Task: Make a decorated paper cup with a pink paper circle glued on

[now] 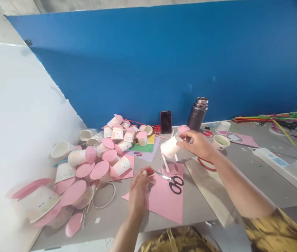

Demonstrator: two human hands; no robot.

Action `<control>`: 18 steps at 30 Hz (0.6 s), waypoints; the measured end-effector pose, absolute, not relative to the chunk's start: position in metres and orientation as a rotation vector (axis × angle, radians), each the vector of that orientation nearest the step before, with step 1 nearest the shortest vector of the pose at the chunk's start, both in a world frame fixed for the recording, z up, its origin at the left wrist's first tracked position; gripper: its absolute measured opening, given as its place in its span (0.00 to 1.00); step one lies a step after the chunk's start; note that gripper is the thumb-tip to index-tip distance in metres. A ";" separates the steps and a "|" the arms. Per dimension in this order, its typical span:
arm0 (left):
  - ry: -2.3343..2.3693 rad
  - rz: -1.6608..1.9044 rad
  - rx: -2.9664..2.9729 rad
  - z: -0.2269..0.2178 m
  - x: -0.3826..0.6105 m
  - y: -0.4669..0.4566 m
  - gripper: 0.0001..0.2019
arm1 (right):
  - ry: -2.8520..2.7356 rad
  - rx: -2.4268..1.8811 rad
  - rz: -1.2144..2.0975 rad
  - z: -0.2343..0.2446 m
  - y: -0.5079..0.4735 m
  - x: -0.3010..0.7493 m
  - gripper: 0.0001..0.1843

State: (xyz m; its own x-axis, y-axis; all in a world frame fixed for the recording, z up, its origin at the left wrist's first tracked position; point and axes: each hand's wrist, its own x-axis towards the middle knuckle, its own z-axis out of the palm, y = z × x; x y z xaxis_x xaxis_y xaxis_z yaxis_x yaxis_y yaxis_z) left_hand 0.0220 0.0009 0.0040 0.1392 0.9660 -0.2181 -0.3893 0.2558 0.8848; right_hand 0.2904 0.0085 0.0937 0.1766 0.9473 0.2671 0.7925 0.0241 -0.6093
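Observation:
My right hand (199,144) holds a white paper cup (169,147) on its side above the table, fingers wrapped round it; a pink piece sits by the fingertips. My left hand (139,187) hovers over a pink paper sheet (165,203), fingers curled and pinched on something small I cannot make out. Black-handled scissors (174,182) lie on the pink sheet just right of my left hand. White sticks (165,163) lie under the cup.
A heap of paper cups with pink paper discs (98,164) fills the left side. A phone (165,121) and a dark flask (197,113) stand against the blue wall. A power strip (274,161), coloured straws (271,119), tape ring (104,196) and another cup (221,141) lie around.

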 end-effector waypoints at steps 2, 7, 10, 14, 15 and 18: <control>1.164 1.130 1.181 -0.006 0.002 -0.003 0.14 | -1.745 -2.072 0.111 0.107 0.030 0.293 0.23; 1.336 1.265 1.821 -0.033 -0.047 -0.018 0.09 | -1.981 -2.270 0.057 0.113 0.078 0.277 0.23; 1.289 1.295 1.980 -0.044 -0.061 -0.023 0.05 | -2.048 -2.273 0.053 0.102 0.101 0.266 0.25; 1.241 1.332 2.028 -0.047 -0.062 -0.024 0.05 | -2.087 -2.301 0.055 0.086 0.123 0.261 0.26; 1.240 1.327 2.032 -0.047 -0.061 -0.023 0.05 | -2.094 -2.308 0.058 0.082 0.126 0.260 0.26; 1.244 1.312 2.034 -0.046 -0.058 -0.023 0.05 | -2.117 -2.302 0.070 0.074 0.128 0.260 0.27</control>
State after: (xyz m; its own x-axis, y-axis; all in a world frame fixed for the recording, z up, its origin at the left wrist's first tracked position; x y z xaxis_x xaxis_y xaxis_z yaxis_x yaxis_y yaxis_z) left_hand -0.0577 -0.0233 -0.0459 0.1557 0.8503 0.5027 0.4568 -0.5133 0.7265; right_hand 0.2599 0.1278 0.0742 0.0831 0.9962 -0.0242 0.9957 -0.0840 -0.0401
